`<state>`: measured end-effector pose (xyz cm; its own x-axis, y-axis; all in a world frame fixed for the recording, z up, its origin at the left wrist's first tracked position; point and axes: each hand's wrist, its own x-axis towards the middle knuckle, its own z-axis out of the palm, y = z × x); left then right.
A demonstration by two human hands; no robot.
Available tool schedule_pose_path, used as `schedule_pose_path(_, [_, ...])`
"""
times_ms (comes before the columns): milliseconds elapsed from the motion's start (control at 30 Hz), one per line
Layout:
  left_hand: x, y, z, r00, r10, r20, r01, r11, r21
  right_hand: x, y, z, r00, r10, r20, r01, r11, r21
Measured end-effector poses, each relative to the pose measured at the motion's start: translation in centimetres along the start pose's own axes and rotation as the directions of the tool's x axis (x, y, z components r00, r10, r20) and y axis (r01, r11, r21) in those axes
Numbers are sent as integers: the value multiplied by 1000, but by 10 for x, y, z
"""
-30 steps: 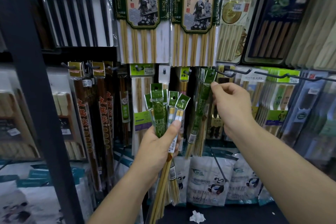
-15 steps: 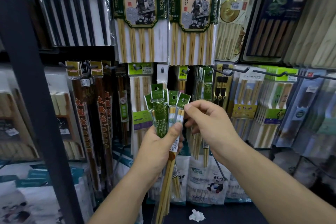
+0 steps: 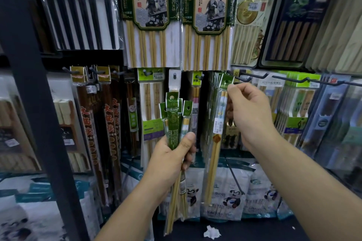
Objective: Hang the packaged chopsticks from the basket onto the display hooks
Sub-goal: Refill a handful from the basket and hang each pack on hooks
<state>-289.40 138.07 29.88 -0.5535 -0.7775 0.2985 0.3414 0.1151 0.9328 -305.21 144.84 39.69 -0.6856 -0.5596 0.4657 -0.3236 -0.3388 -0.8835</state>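
Head view. The display wall (image 3: 88, 57) fills the frame, hung edge to edge with packaged chopsticks. A dark upright post (image 3: 29, 84) crosses the left side, leaning in the wide-angle view.

Top row: a white pack of black chopsticks (image 3: 78, 15) at left. Beside it, two large hot-pot chopstick packs (image 3: 150, 15) with green-bordered picture labels hang side by side. Bottom row: panda-printed bags (image 3: 231, 197) stand behind your forearms.

Your left hand (image 3: 170, 154) is low and centre, fingers and thumb wrapped round a bundle of chopstick packets (image 3: 173, 115). The green headers fan out above your fist and the bamboo sticks hang below it. At least three headers are countable; the exact number is unclear.

Your right hand (image 3: 248, 111) is raised to the right of the bundle, well apart from it. Thumb and forefinger pinch the green header of a single packet (image 3: 217, 123), which hangs straight down from the pinch with its sticks ending in front of the panda bags.

The header sits at the tip of a display hook (image 3: 242, 79). You cannot tell whether its hole is over the wire. Just left of it, a row of hung packets (image 3: 215, 80) with matching green headers is already on the wall. A longer bare hook (image 3: 323, 82) juts out further right.

A crumpled scrap of white paper (image 3: 212, 232) lies on the dark surface at the bottom.
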Motion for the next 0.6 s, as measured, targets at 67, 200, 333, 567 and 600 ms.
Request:
schedule_pose_path(67, [0, -1, 1, 1000, -7, 3, 7, 1000, -3, 7, -2, -1, 1000, -22, -14, 21, 999, -26])
schedule_pose_path(200, [0, -1, 2, 1000, -16, 3, 16, 1000, 17, 17, 0, 1, 999, -34, -41, 32, 998, -54])
schedule_pose_path(333, [-1, 1, 3, 1000, -21, -5, 21, 1000, 1, 20, 4, 2, 997, -50, -51, 45, 995, -90])
schedule_pose_path(567, [-1, 4, 4, 1000, -9, -15, 8, 998, -60, 22, 9, 2, 995, -74, -69, 62, 985, -161])
schedule_pose_path(600, [-1, 4, 4, 1000, -3, -11, 2, 997, -77, 22, 10, 2, 994, -80, -71, 66, 982, -175])
